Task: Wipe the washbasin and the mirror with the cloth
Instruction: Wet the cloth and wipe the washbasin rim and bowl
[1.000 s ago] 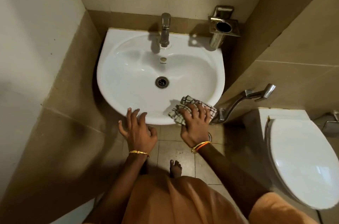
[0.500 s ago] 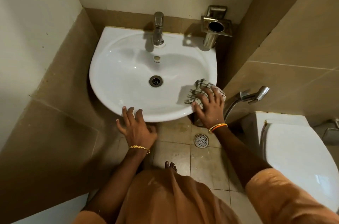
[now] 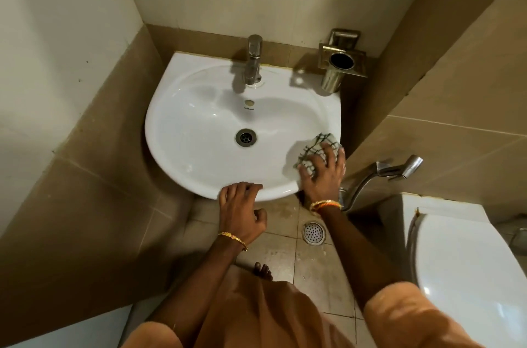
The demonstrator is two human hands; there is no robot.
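Observation:
A white oval washbasin point(image 3: 199, 119) hangs on the tiled back wall, with a steel tap point(image 3: 253, 61) at its rear and a drain point(image 3: 245, 137) in the middle. My right hand point(image 3: 322, 174) presses a white cloth with dark green checks point(image 3: 316, 145) flat onto the basin's right rim, fingers spread over it. My left hand point(image 3: 239, 208) rests on the basin's front edge, fingers bent over the rim. No mirror shows in the head view.
A steel cup holder point(image 3: 340, 62) is fixed to the wall at the basin's back right. A hand spray point(image 3: 390, 171) sticks out of the right wall. A white toilet point(image 3: 467, 262) stands at the right. A floor drain point(image 3: 313, 233) and my foot lie below.
My right hand has slid the cloth along the rim from the front to the right side. My left hand has stayed on the front edge, its fingers now more bent.

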